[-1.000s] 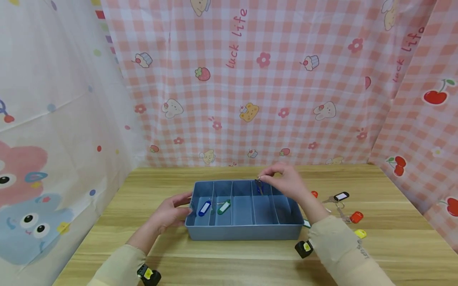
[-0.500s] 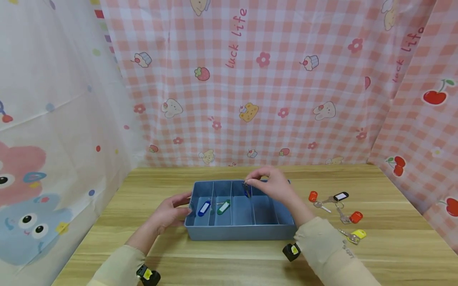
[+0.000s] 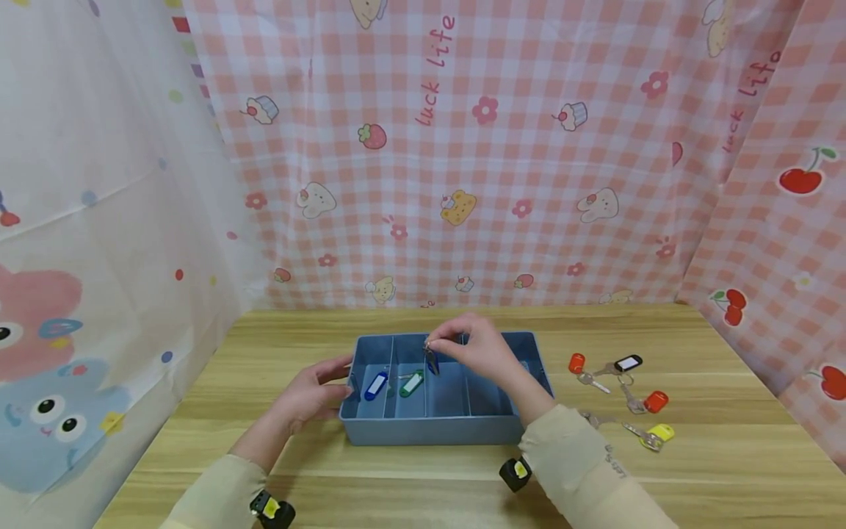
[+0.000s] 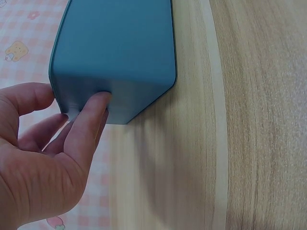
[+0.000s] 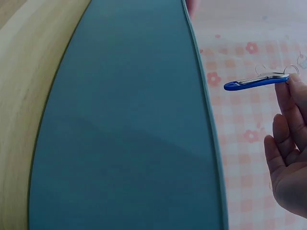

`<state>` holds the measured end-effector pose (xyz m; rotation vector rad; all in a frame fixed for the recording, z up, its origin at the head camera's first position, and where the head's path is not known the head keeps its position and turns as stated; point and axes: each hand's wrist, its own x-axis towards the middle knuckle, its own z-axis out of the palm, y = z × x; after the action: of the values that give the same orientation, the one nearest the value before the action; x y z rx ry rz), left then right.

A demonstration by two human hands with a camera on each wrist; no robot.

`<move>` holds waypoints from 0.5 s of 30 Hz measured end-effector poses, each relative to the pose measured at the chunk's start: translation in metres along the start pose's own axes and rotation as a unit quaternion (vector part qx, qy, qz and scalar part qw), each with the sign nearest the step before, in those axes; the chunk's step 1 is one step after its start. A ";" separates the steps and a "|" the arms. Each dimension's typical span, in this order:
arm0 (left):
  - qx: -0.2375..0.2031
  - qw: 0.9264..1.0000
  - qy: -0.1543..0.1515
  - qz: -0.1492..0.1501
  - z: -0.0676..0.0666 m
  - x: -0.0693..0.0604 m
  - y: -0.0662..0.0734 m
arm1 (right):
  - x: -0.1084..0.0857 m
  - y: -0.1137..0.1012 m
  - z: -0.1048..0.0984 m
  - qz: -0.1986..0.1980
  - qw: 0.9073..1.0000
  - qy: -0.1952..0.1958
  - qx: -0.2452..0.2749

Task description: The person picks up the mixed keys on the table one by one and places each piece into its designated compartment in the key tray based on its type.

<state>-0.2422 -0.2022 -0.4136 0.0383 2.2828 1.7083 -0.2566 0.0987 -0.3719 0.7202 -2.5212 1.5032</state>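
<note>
My left hand (image 3: 312, 395) presses its fingertips and thumb against the left end wall of a blue-grey divided box (image 3: 432, 432). With thumb and forefinger, my right hand (image 3: 477, 351) pinches the ring of a key with a blue tag (image 3: 432, 361). It hangs over the box, near the divider between the second and third compartments from the left. The right wrist view shows the blue tag (image 5: 254, 85) and its ring side-on. A blue-tagged key (image 3: 376, 386) lies in the leftmost compartment, a green-tagged key (image 3: 411, 383) in the second. My right arm hides part of the box's right side.
Right of the box lie several loose keys: one with a red tag (image 3: 577, 363), one with a black tag (image 3: 628, 363), another red tag (image 3: 656, 401) and a yellow tag (image 3: 659, 434). A key (image 3: 593, 419) shows beside my right sleeve. Patterned cloth (image 3: 485, 184) hangs behind the table.
My right hand has moved left along the box with the blue-tagged key, from the right-hand compartments toward the middle. The loose keys came into fuller view. My left hand stays put.
</note>
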 end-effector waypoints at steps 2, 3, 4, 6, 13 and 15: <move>-0.003 1.000 0.001 0.000 0.000 0.000 0.000 | 0.001 -0.001 0.004 -0.006 1.000 -0.004 0.003; -0.004 1.000 0.002 0.000 0.000 0.000 -0.001 | 0.002 -0.002 0.006 -0.009 1.000 -0.006 0.004; -0.006 1.000 0.002 0.000 0.000 -0.001 -0.001 | 0.003 -0.003 0.008 -0.011 1.000 -0.007 0.006; -0.009 1.000 0.003 0.000 0.000 -0.001 -0.001 | 0.005 -0.004 0.013 -0.016 1.000 -0.010 0.006; -0.004 1.000 0.004 -0.002 0.000 -0.001 0.000 | 0.011 -0.012 0.028 -0.012 1.000 -0.011 -0.014; -0.002 1.000 0.003 -0.003 0.000 -0.001 0.001 | 0.013 -0.014 0.033 -0.009 1.000 -0.011 -0.015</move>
<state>-0.2412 -0.2024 -0.4124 0.0248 2.2804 1.7120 -0.2571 0.0608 -0.3725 0.7585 -2.5404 1.4552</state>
